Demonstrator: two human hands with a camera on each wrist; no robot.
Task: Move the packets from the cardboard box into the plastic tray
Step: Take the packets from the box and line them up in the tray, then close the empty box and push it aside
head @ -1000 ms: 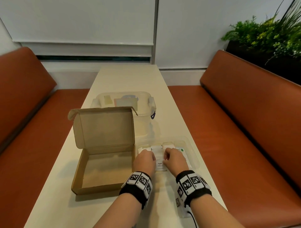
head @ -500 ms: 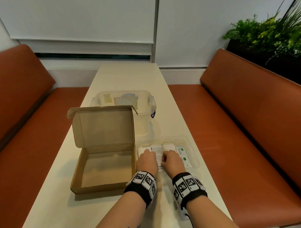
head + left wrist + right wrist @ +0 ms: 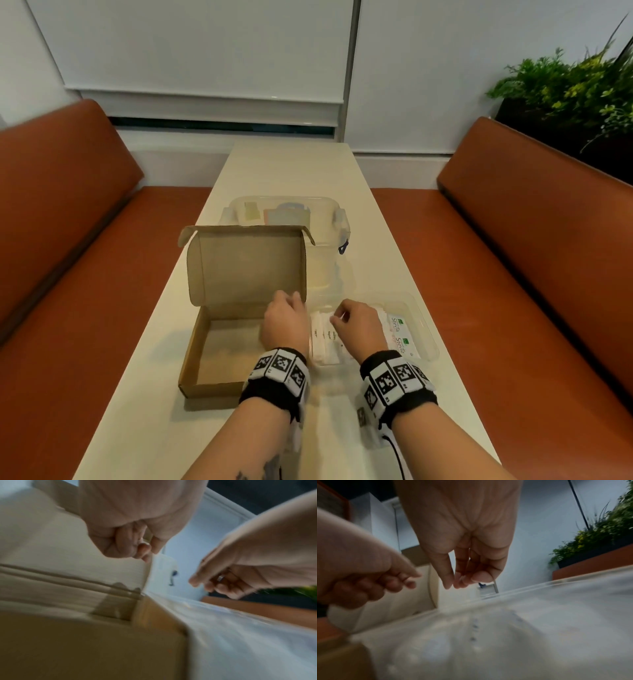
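Packets (image 3: pixel 346 337) lay in the plastic tray (image 3: pixel 424 325), lower centre, while both hands had lifted off them, left hand (image 3: pixel 286 320) and right hand (image 3: pixel 359 325) loosely curled, each grip empty, cardboard box (image 3: pixel 219 346) bare.

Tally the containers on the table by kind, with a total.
Cardboard box, lid open: 1
Clear plastic tray holding the packets: 1
Clear lidded plastic tub behind them: 1
Total: 3
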